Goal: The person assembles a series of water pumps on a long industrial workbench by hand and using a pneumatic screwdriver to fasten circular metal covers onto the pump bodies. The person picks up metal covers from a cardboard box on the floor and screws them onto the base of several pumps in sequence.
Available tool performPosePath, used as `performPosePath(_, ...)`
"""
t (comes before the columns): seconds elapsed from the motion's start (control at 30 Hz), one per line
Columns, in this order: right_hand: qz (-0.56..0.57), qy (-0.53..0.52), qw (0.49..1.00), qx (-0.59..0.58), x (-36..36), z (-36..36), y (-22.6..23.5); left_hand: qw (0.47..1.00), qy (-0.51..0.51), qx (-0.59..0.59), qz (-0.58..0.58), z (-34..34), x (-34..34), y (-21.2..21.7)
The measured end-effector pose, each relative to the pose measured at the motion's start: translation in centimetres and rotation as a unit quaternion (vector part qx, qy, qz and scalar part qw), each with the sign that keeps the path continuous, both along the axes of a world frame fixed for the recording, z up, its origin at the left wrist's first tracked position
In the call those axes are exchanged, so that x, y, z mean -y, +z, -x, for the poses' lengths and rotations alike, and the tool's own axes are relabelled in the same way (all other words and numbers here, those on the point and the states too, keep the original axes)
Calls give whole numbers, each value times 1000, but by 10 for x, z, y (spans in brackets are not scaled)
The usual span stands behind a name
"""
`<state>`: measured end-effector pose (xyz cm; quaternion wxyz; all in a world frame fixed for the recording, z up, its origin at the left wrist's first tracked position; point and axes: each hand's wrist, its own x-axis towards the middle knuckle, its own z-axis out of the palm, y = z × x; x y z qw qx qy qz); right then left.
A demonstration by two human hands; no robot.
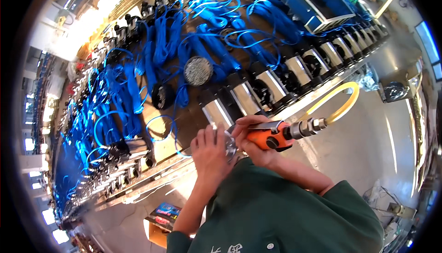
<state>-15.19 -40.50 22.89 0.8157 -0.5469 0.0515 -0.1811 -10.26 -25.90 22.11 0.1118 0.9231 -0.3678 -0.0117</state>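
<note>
My right hand (252,148) wraps around an orange air tool (271,139) held on its side at the table's near edge. A metal coupling at the tool's back end joins a yellow hose (352,97). Just left of it, my left hand (209,154) is closed over a shiny silver metal part (230,146), mostly hidden by the fingers. The tool's front end points toward that part; whether they touch is hidden by my hands. Beyond my hands lies a silver cylinder with black ends (216,112), joined by a row of similar ones.
Bundles of blue cable (161,39) cover much of the table. A round tub of small metal pieces (198,71) stands among them, near a black round part (163,96). At the far right sits a blue crate (294,2). An open cardboard box (159,234) stands below the table.
</note>
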Motion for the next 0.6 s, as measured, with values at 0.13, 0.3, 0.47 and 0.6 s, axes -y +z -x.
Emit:
performPosePath(0.13,-155,-124,977,79,27,-15,-4,993,18,-3,-119,2,8,2)
performPosePath(0.3,-373,-210,887,-175,102,-91,-92,989,8,4,-146,1,9,7)
performPosePath(0.47,-387,-123,844,-349,107,-131,-149,995,23,-11,-94,-6,-14,10)
performPosePath(0.6,-415,-109,833,-350,121,-132,-204,996,76,-33,-26,-26,-54,21)
